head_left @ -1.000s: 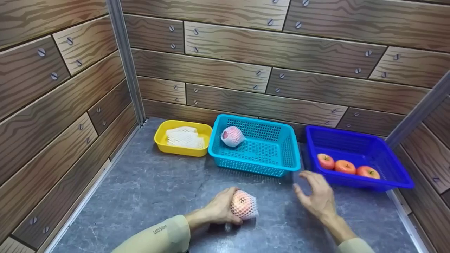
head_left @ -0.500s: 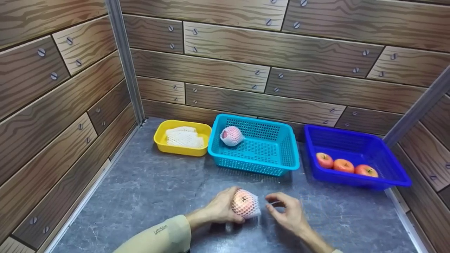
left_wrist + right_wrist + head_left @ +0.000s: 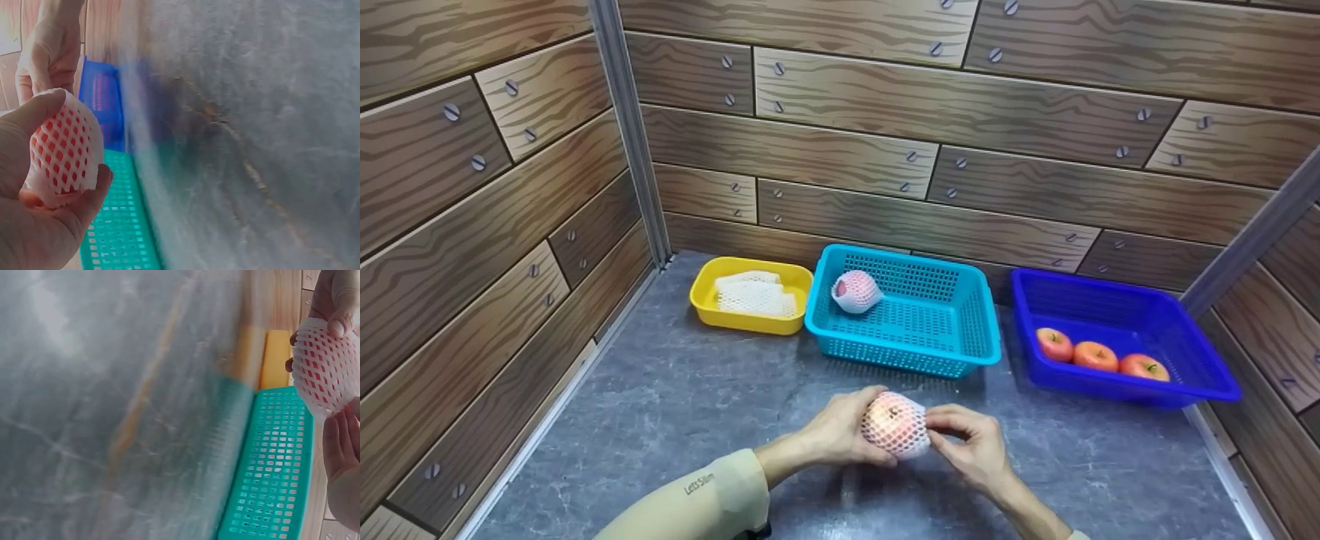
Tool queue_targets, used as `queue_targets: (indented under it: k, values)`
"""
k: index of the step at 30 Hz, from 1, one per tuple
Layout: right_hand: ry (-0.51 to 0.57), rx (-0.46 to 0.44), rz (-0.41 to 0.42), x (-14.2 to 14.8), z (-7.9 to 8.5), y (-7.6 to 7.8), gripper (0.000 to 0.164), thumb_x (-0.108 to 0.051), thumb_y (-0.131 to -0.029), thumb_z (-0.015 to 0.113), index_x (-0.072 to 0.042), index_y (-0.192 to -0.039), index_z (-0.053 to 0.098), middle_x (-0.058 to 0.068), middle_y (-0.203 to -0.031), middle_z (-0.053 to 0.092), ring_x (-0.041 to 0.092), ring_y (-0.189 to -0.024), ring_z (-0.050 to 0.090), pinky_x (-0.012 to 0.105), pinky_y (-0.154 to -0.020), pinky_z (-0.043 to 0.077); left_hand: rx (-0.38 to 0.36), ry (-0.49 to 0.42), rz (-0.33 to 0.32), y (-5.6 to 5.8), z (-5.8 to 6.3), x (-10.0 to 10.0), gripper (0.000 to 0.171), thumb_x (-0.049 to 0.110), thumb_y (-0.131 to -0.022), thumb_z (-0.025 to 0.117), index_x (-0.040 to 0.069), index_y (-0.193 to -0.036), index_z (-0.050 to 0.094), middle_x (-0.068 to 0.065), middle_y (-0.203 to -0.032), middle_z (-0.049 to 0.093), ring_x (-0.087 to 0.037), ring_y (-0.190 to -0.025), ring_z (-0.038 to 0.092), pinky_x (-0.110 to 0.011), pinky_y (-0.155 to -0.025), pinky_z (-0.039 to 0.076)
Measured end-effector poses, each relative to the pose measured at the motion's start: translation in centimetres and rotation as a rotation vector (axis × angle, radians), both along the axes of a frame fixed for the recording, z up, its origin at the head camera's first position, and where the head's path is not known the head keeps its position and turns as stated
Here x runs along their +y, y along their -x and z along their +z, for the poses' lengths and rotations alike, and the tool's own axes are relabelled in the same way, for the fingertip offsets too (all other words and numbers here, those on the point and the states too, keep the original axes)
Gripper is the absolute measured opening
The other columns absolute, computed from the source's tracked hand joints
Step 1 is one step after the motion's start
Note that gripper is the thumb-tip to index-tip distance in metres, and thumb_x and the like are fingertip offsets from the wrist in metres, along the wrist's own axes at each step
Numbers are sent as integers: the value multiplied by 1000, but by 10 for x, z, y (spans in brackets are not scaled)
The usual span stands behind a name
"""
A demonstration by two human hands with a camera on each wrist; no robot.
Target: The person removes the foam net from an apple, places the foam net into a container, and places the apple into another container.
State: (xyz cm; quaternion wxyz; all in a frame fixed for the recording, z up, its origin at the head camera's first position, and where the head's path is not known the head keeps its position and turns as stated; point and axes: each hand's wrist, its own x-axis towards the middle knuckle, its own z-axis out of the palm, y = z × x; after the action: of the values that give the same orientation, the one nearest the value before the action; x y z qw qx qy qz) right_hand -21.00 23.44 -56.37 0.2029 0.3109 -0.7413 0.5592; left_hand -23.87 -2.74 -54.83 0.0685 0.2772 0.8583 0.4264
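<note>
An apple in a white foam net [image 3: 895, 425] is held above the grey table by my left hand [image 3: 844, 430], whose fingers and thumb curl round its left side. On the other side, my right hand [image 3: 976, 448] pinches the net's edge between thumb and fingers. The left wrist view shows red skin through the mesh of the foam net [image 3: 64, 149]. Seen from the right wrist, the fingers [image 3: 340, 439] meet the narrow end of the netting.
Behind the hands stands a turquoise basket [image 3: 904, 358] with one netted apple [image 3: 856, 292]. To its left, a yellow tray [image 3: 746, 322] holds white foam nets [image 3: 754, 294]. A blue basket [image 3: 1125, 388] at right contains three bare apples [image 3: 1096, 357].
My right hand has moved left from beside the blue basket and taken hold of the foam net's edge. The left hand has shifted slightly right and up with the apple.
</note>
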Motion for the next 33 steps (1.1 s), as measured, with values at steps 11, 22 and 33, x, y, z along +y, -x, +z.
queue_targets:
  k: [11,22,33]
  values:
    - [67,-36,115,2,8,-2,59,29,-67,84,21,-124,72,8,-131,80,5,-118,78,24,-97,66,50,-17,-73,-1,14,4,84,32,-72,107,21,-146,67,5,-128,81,-3,-110,72,-24,-101,58]
    - [23,-85,141,0,5,-1,77,19,-65,91,21,-137,65,-4,-137,77,3,-123,75,21,-102,62,77,-73,-100,-9,18,13,91,22,-76,101,18,-157,61,2,-136,80,-2,-116,71,-22,-103,57]
    - [-26,-151,77,-3,1,-3,87,11,-61,86,21,-143,59,-18,-133,75,0,-115,73,19,-91,63,151,-38,-78,-14,17,24,100,26,-77,102,10,-163,54,-7,-144,77,-11,-126,72,-25,-109,58]
